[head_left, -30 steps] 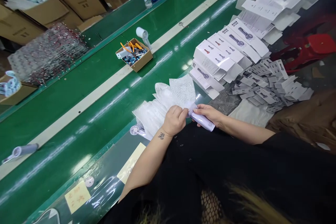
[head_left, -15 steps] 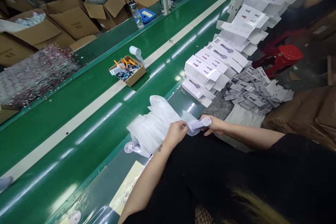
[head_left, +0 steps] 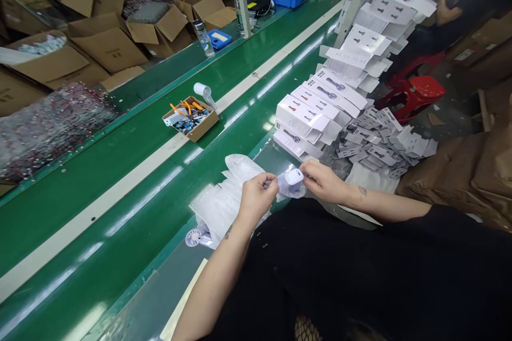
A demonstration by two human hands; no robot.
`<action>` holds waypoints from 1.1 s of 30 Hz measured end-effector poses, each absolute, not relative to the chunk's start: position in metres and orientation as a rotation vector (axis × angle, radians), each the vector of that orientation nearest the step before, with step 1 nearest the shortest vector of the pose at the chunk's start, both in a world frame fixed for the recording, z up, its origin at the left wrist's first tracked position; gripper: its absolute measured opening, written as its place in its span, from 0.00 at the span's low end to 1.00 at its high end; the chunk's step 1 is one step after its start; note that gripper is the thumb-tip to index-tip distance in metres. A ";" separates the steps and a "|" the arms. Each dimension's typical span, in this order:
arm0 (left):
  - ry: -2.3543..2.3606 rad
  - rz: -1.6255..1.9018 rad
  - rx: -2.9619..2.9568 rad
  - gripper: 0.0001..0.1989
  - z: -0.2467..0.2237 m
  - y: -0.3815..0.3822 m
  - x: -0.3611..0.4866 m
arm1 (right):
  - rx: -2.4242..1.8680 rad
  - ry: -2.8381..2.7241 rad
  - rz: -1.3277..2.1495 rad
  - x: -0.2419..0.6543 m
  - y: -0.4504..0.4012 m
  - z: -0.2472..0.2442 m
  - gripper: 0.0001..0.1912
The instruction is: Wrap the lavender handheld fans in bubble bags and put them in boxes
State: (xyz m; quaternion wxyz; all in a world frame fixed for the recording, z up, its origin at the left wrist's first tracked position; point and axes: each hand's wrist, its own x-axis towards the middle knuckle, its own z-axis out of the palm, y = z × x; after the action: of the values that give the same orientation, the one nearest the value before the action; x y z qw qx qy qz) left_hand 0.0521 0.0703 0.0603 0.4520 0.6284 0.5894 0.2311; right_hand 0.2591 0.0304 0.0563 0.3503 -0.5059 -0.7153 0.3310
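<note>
A pale purple handheld fan sits mostly inside a clear plastic bag, its white end showing at the top. My left hand pinches the bag's left edge. On the other side, my right hand has its fingers closed at the bag's right edge, beside the fan's end. A pile of clear bags lies to the left of my hands. Partly under that pile is another fan, its round grille facing up.
Printed white boxes are stacked at the right, with folded small cartons beside them. A small carton of parts stands on the green conveyor. A red stool and a person's hand are farther right.
My right hand has moved from beneath the fan to the bag's right edge. The fan has sunk deeper into the bag and now points more toward me. The whole view has shifted slightly.
</note>
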 end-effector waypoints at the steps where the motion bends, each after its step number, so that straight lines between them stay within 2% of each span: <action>1: 1.457 0.588 1.498 0.07 0.063 0.070 0.051 | -1.318 -1.835 0.859 0.259 0.031 0.056 0.10; 4: 1.403 0.641 1.312 0.10 0.071 0.070 0.045 | -1.362 -1.706 1.005 0.261 0.035 0.058 0.11; 7: 1.224 0.737 1.269 0.16 0.076 0.072 0.033 | -1.360 -1.396 1.315 0.259 0.040 0.060 0.13; 8: 1.168 0.763 1.311 0.21 0.076 0.073 0.031 | -1.318 -1.290 1.414 0.256 0.041 0.060 0.13; 11: 1.056 0.693 1.565 0.47 0.066 0.071 0.037 | -1.130 -1.150 1.602 0.240 0.045 0.060 0.14; 12: 1.043 0.634 1.642 0.48 0.060 0.069 0.042 | -1.074 -1.168 1.640 0.237 0.046 0.059 0.15; 13: 1.049 0.591 1.695 0.43 0.053 0.066 0.048 | -1.042 -1.204 1.664 0.237 0.048 0.058 0.15; 15: 1.126 0.614 1.703 0.23 0.041 0.061 0.058 | -1.117 -1.243 1.581 0.251 0.054 0.053 0.16; 17: 1.254 0.731 1.563 0.12 0.033 0.057 0.060 | -1.424 -1.141 1.199 0.286 0.066 0.041 0.15; 19: 1.332 0.883 1.314 0.12 0.031 0.057 0.055 | -1.796 -0.897 0.596 0.332 0.081 0.023 0.16; 21: 1.324 1.014 1.052 0.15 0.032 0.060 0.048 | -2.011 -0.810 0.379 0.370 0.096 0.001 0.22; 23: 1.291 1.105 0.865 0.18 0.034 0.063 0.040 | -2.076 -0.832 0.340 0.389 0.106 -0.017 0.16; 26: 1.273 1.190 0.710 0.20 0.037 0.069 0.027 | -1.871 -0.977 0.242 0.376 0.110 -0.017 0.07; 30: 1.287 1.385 0.536 0.20 0.049 0.078 0.002 | -1.427 -1.296 0.252 0.323 0.109 0.024 0.08; 33: 1.227 1.496 0.499 0.18 0.064 0.084 -0.009 | -1.309 -1.551 0.331 0.287 0.121 0.047 0.10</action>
State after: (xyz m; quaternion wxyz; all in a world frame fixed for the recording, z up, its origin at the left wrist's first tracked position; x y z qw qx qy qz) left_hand -0.0092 0.0838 0.0640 0.5410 0.2102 0.5163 0.6297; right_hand 0.2871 0.1208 0.0467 0.5164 -0.5452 -0.6458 0.1377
